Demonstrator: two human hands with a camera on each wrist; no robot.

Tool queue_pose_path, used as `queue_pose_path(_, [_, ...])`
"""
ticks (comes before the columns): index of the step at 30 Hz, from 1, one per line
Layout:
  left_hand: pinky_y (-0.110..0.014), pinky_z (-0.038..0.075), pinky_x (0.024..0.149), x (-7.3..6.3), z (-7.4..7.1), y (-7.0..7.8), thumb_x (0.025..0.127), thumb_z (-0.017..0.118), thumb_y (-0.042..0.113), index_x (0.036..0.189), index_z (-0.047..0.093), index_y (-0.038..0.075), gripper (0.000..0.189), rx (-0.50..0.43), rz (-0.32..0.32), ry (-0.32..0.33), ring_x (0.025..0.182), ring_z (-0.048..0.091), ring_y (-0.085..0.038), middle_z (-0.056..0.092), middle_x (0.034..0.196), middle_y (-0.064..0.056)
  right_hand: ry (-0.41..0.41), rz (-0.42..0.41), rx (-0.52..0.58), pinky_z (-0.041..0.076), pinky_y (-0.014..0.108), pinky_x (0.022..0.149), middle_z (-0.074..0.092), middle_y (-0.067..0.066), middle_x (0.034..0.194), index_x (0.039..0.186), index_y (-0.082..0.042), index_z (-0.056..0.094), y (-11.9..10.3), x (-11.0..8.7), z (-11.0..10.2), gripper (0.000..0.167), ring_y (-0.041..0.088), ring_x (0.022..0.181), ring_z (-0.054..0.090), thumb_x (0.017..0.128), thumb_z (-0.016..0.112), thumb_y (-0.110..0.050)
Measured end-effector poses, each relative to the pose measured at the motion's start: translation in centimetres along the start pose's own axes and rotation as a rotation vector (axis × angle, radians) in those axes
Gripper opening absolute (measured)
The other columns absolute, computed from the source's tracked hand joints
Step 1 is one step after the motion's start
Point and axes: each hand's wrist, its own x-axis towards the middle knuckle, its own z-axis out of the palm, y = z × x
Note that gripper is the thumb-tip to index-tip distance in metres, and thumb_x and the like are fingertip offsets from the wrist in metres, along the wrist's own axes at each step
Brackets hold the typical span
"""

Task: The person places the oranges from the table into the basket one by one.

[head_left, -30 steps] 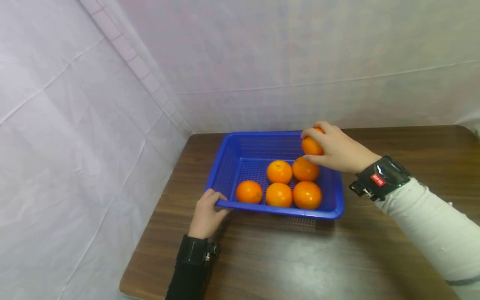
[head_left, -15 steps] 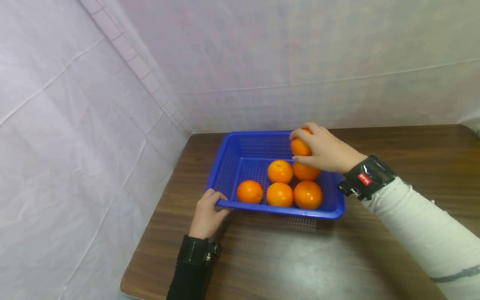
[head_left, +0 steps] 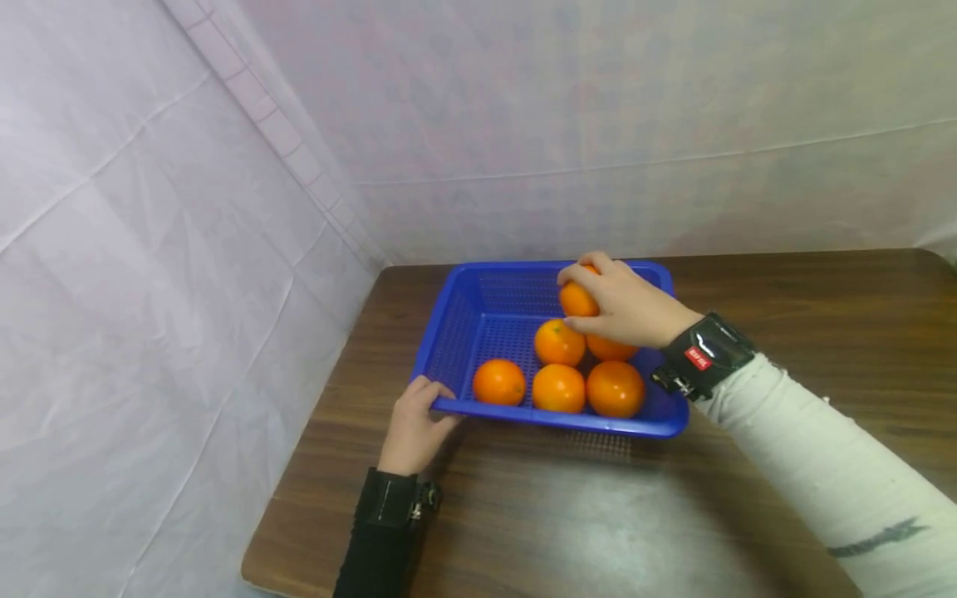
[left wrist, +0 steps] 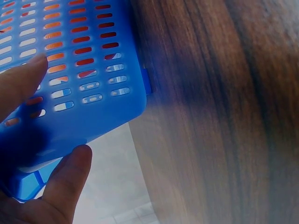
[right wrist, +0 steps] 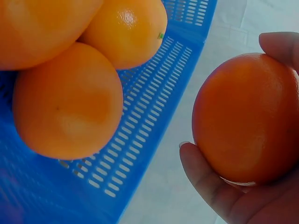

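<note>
A blue plastic basket [head_left: 549, 420] with slotted walls stands on the wooden table. My left hand [head_left: 413, 423] grips its near left corner by the rim; in the left wrist view a thumb and a finger [left wrist: 70, 177] lie about that corner. Over the far part of the basket, my right hand [head_left: 628, 303] holds an orange [head_left: 578, 299] between thumb and fingers. The right wrist view shows this held orange [right wrist: 247, 119] apart from those in the basket. Several oranges [head_left: 559, 388] lie inside, mostly toward the middle and right; one [head_left: 611, 345] is partly hidden under the right hand.
The brown wooden table [head_left: 523, 515] extends in front of the basket and to its right. White sheeting [head_left: 568, 124] hangs behind the table, and more of it [head_left: 172, 332] hangs along the left side. The basket stands close to the table's back edge.
My right hand has moved left with its orange, from above the basket's far right corner toward the middle of the far side. The left hand and the basket stay nearly where they were.
</note>
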Motion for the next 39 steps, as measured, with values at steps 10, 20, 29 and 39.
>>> queue_pose_path(10, [-0.035, 0.05, 0.073, -0.1, -0.1, 0.2, 0.072, 0.088, 0.009, 0.081, 0.067, 0.013, 0.024, -0.006, -0.004, 0.001, 0.079, 0.058, -0.018, 0.057, 0.084, -0.001, -0.02, -0.02, 0.036, 0.05, 0.053, 0.095, 0.046, 0.016, 0.136, 0.133, -0.018, 0.055, -0.6, 0.7, 1.1, 0.052, 0.038, 0.118, 0.052, 0.089, 0.075, -0.036])
queue_pose_path(20, [-0.035, 0.051, 0.073, -0.2, 0.0, 0.5, 0.072, 0.088, 0.007, 0.081, 0.067, 0.012, 0.023, -0.021, -0.005, 0.006, 0.079, 0.059, -0.019, 0.057, 0.084, -0.001, -0.085, -0.013, 0.068, 0.053, 0.05, 0.091, 0.045, 0.015, 0.139, 0.136, -0.021, 0.053, -1.6, 1.8, 2.5, 0.054, 0.036, 0.117, 0.052, 0.089, 0.073, -0.038])
queue_pose_path(29, [-0.035, 0.051, 0.074, -0.3, 0.0, 0.5, 0.072, 0.088, 0.007, 0.082, 0.067, 0.012, 0.023, -0.016, -0.017, -0.003, 0.079, 0.059, -0.018, 0.057, 0.085, -0.001, -0.118, -0.02, 0.078, 0.053, 0.05, 0.091, 0.044, 0.016, 0.14, 0.137, -0.021, 0.052, -2.2, 2.4, 3.7, 0.054, 0.037, 0.117, 0.052, 0.09, 0.072, -0.04])
queue_pose_path(39, [-0.034, 0.051, 0.075, -0.4, 0.1, 0.8, 0.072, 0.088, 0.009, 0.082, 0.067, 0.013, 0.024, -0.009, -0.029, -0.003, 0.08, 0.059, -0.017, 0.057, 0.085, 0.0, -0.11, -0.044, 0.073, 0.052, 0.052, 0.091, 0.046, 0.019, 0.14, 0.135, -0.019, 0.054, -2.4, 2.8, 5.0, 0.053, 0.04, 0.117, 0.053, 0.09, 0.073, -0.039])
